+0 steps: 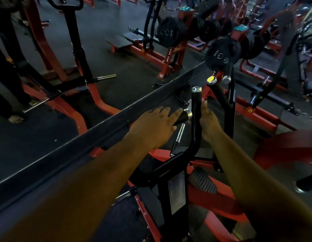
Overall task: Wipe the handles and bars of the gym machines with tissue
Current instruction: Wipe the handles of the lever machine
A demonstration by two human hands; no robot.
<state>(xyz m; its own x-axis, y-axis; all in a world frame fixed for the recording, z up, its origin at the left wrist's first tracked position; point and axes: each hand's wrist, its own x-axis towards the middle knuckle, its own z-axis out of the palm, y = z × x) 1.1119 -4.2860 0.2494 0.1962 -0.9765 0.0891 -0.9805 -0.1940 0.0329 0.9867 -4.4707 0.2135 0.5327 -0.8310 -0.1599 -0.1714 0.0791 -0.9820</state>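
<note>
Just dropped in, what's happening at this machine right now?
A person is at a red and black gym machine beside a mirror. The left hand rests on a short black handle with a chrome cap, fingers fairly straight. The right hand is behind the upright black bar, where a bit of white, likely the tissue, shows; its grip is hidden. Weight plates hang further back.

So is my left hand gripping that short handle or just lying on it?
Just lying on it. The left hand rests on the short black handle with fingers straight, not curled round it.
</note>
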